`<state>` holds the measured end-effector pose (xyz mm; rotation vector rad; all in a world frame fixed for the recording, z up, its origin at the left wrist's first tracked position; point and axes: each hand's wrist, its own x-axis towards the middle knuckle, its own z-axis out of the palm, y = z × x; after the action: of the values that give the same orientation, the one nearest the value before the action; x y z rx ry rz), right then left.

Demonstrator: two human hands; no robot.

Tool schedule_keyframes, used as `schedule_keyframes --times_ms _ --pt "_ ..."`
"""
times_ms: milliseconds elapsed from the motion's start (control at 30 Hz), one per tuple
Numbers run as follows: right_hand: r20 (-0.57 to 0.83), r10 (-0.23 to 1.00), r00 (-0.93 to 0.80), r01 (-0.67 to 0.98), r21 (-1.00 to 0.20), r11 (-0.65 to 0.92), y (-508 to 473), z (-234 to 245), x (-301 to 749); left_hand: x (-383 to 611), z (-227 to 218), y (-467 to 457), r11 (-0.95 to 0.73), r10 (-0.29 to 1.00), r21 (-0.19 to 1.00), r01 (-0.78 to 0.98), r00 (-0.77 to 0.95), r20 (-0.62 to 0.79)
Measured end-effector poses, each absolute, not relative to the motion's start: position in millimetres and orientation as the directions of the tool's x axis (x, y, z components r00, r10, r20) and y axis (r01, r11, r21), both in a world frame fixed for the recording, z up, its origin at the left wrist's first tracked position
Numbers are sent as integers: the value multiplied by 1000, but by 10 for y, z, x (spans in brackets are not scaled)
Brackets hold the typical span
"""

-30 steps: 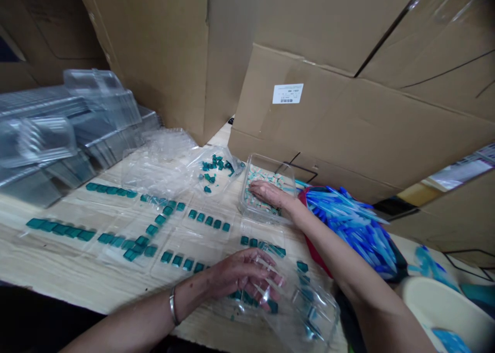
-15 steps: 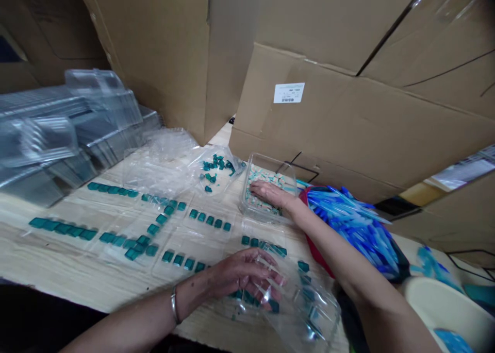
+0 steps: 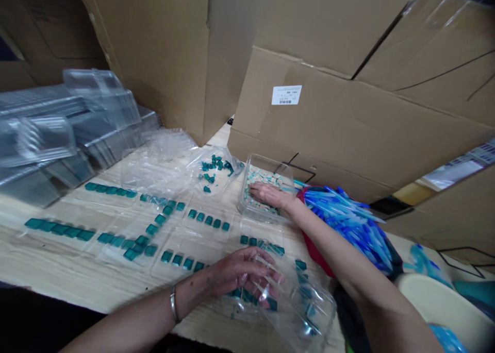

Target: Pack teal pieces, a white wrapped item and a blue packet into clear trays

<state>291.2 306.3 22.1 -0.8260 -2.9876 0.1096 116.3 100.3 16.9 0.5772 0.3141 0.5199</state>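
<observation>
My left hand (image 3: 247, 275), with a silver bracelet at the wrist, grips the edge of a clear plastic tray (image 3: 309, 312) low over the front of the table. Teal squares show through the plastic. My right hand (image 3: 268, 194) reaches into a clear plastic container (image 3: 247, 206) of small pale and teal pieces (image 3: 266, 177). Its fingertips are down among the pieces, so I cannot make out whether they pinch any. Rows of teal squares (image 3: 209, 220) lie on thin clear sheets (image 3: 181, 238) across the table.
Stacked clear plastic trays (image 3: 96, 116) stand at the left. Beside them lie crumpled clear bags (image 3: 162, 157) and a bag with loose teal bits (image 3: 216, 170). A red container (image 3: 315, 247) heaped with blue pieces (image 3: 348, 224) and a cream tub (image 3: 436, 296) are at the right. Cardboard (image 3: 328, 121) walls the back.
The view has shifted slightly. Both hands stay almost where they were, the left on the clear tray and the right in the container.
</observation>
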Motion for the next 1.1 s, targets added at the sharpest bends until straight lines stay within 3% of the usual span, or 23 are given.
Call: schedule_keyframes --times_ms 300,633,867,1000,1100 --pt "-86 451 -888 446 67 892 3096 185 2862 1158 198 1005 709 555 599 -372 819 -149" --pt "54 534 -844 537 62 841 3059 167 2774 1164 207 1012 717 575 579 -387 799 -178" --pt "82 589 -804 578 -128 806 3100 203 2792 1164 192 1017 710 595 583 -396 780 -194" --pt "185 754 -631 643 -419 641 2989 431 2803 1169 156 1033 648 674 600 -468 719 -168" --pt "142 888 -437 608 -681 408 2745 718 2833 1169 113 1073 605 732 604 -519 661 -164"
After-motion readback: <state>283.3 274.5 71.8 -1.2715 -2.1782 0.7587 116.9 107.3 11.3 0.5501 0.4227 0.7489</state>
